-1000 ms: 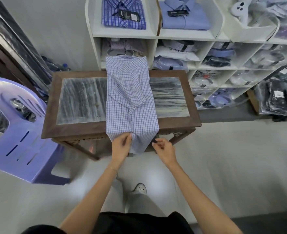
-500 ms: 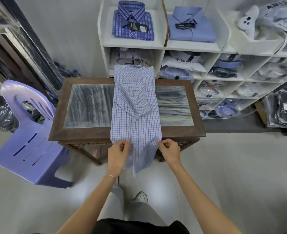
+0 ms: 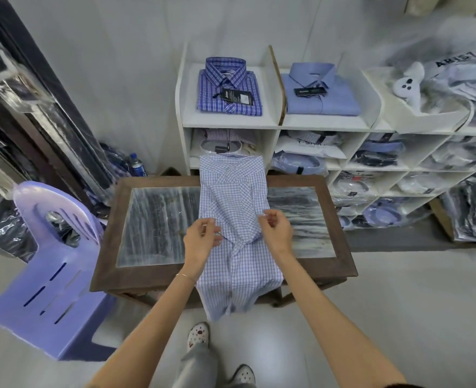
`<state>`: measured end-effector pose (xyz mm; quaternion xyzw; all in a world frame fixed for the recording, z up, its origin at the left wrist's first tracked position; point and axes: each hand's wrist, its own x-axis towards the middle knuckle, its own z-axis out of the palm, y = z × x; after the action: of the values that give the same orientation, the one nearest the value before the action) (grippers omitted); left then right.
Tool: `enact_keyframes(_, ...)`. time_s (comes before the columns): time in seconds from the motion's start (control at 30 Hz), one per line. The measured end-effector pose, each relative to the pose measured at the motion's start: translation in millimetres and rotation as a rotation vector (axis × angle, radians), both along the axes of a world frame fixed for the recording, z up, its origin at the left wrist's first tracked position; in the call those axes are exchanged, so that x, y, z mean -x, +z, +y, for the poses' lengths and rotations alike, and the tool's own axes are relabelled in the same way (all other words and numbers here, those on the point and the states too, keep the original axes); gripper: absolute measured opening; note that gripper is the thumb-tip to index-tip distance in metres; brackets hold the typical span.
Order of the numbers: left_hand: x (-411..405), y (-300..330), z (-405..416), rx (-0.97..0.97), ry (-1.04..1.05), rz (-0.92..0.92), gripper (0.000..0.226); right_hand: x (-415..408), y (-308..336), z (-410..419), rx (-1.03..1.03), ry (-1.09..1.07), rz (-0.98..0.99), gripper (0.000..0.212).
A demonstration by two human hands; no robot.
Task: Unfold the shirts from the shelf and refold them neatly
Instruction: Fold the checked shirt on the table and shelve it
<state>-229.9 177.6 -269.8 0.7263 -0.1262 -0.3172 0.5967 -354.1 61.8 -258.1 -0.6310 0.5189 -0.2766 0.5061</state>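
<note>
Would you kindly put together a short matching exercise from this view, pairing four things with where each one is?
Things:
1. checked shirt
2. striped shirt
3. plain blue shirt
4. plastic chair

Places:
A. top shelf, right of the divider
B. on the floor, left of the table
C. lying across the table, its hem hanging over the near edge
D. top shelf, left of the divider

Pairs: 1-C, 2-D, 3-A, 4-B
</note>
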Motion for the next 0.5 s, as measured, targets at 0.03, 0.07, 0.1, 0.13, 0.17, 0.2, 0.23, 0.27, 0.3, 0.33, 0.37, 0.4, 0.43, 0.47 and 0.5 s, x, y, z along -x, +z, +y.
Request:
enact_keyframes(0.03,-7,1,-7,0.010,-0.004,0.023,0.025,-11,0,-8,-0.039,-0.006,0.003,0.025)
enact_keyframes(0.07,-14,2,-15,0.014,-0.005,0.049,0.025,-21,1,-16,-0.078,-0.015,0.005,0.029)
enact_keyframes(0.1,-21,2,-23,0.019,-0.001,0.082,0.027,-31,3,-23,-0.126,-0.023,0.003,0.033)
enact_keyframes(0.13,-28,2,-31,0.016,0.001,0.122,0.030,-40,2,-30,-0.182,-0.031,0.005,0.035)
enact_keyframes(0.17,-34,3,-38,0.017,0.004,0.171,0.034,-48,0,-37,-0.238,-0.033,0.009,0.038)
enact_keyframes(0.2,-40,3,-46,0.009,0.001,0.214,0.035,-55,-1,-43,-0.284,-0.030,0.027,0.039)
enact_keyframes(0.23,-45,3,-54,0.013,-0.008,0.251,0.034,-61,-3,-47,-0.300,-0.013,0.040,0.040)
enact_keyframes(0.27,-48,3,-61,0.014,-0.023,0.269,0.031,-65,-5,-52,-0.290,0.015,0.055,0.038)
enact_keyframes(0.3,-51,3,-67,0.015,-0.039,0.271,0.030,-67,-8,-55,-0.256,0.027,0.044,0.032)
enact_keyframes(0.33,-53,3,-73,0.010,-0.047,0.256,0.033,-68,-8,-55,-0.219,0.010,0.012,0.026)
enact_keyframes(0.37,-55,0,-78,0.001,-0.046,0.238,0.037,-69,-7,-53,-0.188,-0.033,-0.039,0.025)
enact_keyframes(0.4,-56,-1,-83,-0.006,-0.044,0.216,0.039,-68,-8,-50,-0.168,-0.094,-0.085,0.025)
enact_keyframes(0.43,-55,-2,-86,-0.003,-0.046,0.185,0.036,-65,-11,-47,-0.155,-0.163,-0.116,0.025)
enact_keyframes(0.47,-54,-4,-89,-0.004,-0.057,0.149,0.032,-62,-15,-43,-0.161,-0.227,-0.113,0.026)
enact_keyframes(0.5,-53,-8,-92,-0.009,-0.067,0.108,0.029,-60,-21,-39,-0.178,-0.281,-0.103,0.027)
